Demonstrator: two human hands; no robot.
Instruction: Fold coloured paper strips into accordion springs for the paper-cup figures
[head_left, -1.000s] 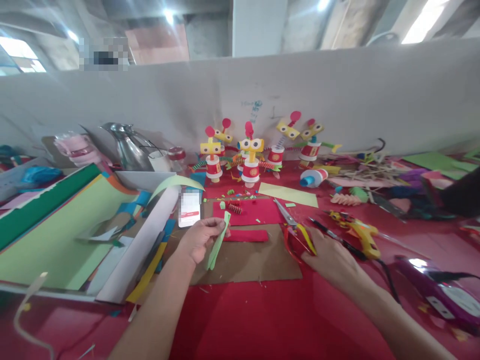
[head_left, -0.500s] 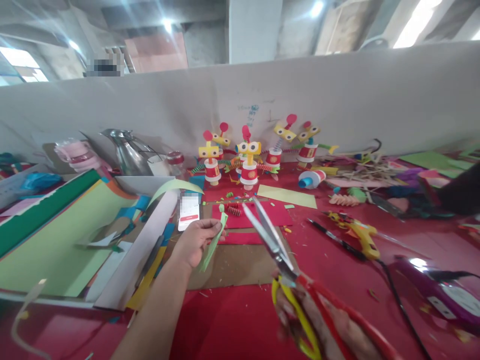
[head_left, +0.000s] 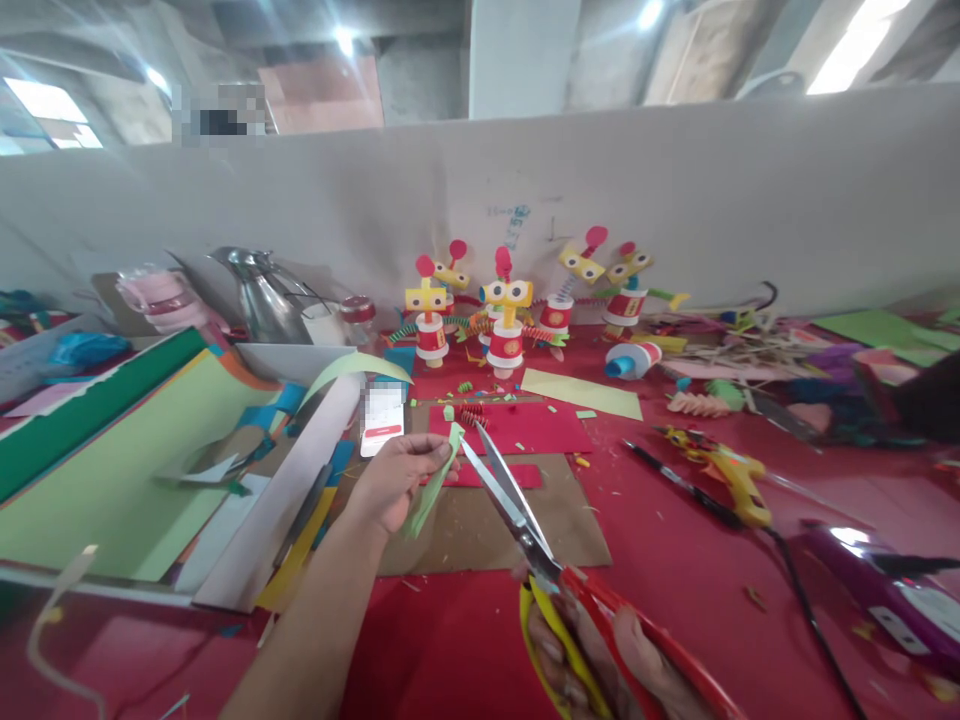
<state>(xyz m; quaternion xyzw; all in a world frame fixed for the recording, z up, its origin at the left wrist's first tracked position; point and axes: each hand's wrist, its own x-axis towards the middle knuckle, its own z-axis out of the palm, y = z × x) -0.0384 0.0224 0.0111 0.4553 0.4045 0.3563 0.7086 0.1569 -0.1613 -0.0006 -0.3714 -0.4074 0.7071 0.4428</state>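
Note:
My left hand (head_left: 401,480) pinches a light green paper strip (head_left: 431,492), folded and hanging at a slant below the fingers. In my right hand (head_left: 577,650) is a pair of scissors (head_left: 517,515) with red and yellow handles. The blades stand apart, and their tips are close to the upper end of the strip. Under both hands lies a brown cardboard sheet (head_left: 555,520) with red paper (head_left: 525,430) on it. A coiled red-and-green paper spring (head_left: 472,415) and small green scraps rest just beyond my left fingers.
Several paper-cup figures (head_left: 505,340) stand along the grey partition (head_left: 337,200). To the left is a box of coloured paper (head_left: 225,520), with a phone (head_left: 382,420) beside it. A yellow glue gun (head_left: 742,490), a black pen-like tool (head_left: 679,480) and a purple device (head_left: 877,580) lie right.
The scissors have moved left, bringing the blade tips closer to the green strip. My left hand keeps its pinch. The whole view has shifted slightly.

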